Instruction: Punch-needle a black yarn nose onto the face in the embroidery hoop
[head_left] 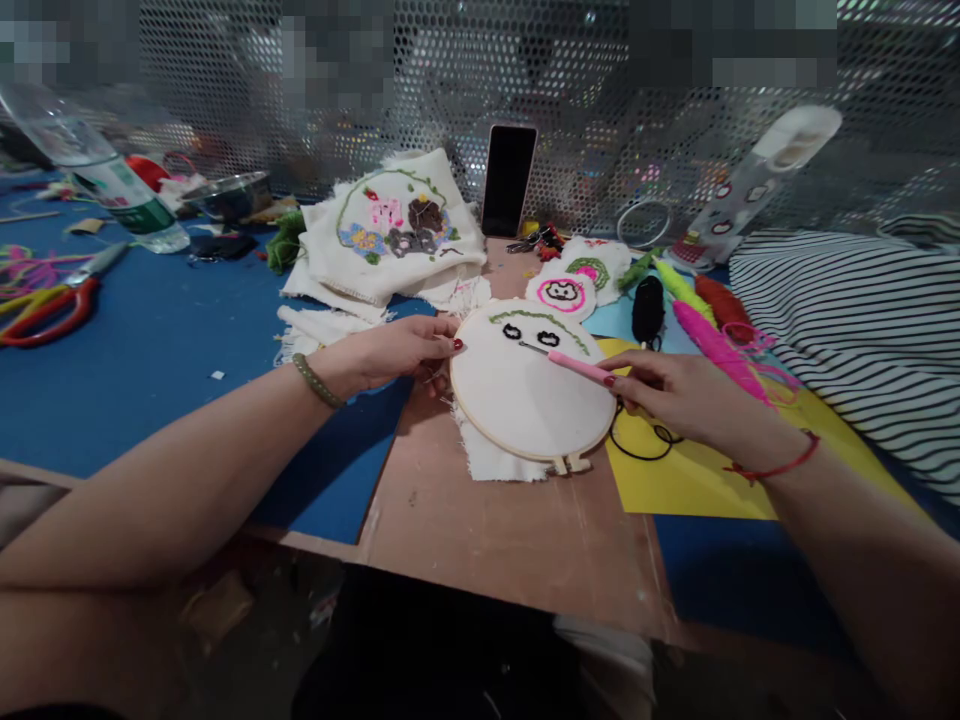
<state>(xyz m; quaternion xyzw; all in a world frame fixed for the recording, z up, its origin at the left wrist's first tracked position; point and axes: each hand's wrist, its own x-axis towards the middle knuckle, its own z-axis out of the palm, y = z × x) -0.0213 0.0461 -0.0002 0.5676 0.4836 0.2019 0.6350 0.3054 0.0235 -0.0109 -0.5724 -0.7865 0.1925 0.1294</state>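
— Perforated metal mesh backs your desk (465, 520), which is bare board in the middle with blue felt to the left and a yellow sheet to the right. What sits in front of you?

— One embroidery hoop (531, 392), lying flat on the board just ahead of you. Your left hand (390, 352) pinches its left rim, fingers together on the frame, seemingly to stop the cloth from sliding. Your right hand (679, 392) has its fingers clamped on one pink punch needle (574, 365), tip resting on the stretched fabric beside two black stitched eyes under one green arc.

— And further out?

— Behind the hoop, one small finished face patch (562, 292) and one stack of embroidered cloths (390, 228). One phone (508, 180) leans upright against the mesh, probably so that you can see its screen. Yarn skeins (705, 325) lie within reach on your right: one black, one green, two pink, one red. At far left, one pair of red-handled scissors (52, 305) and one water bottle (112, 180). Striped fabric (855, 330) covers the right edge.
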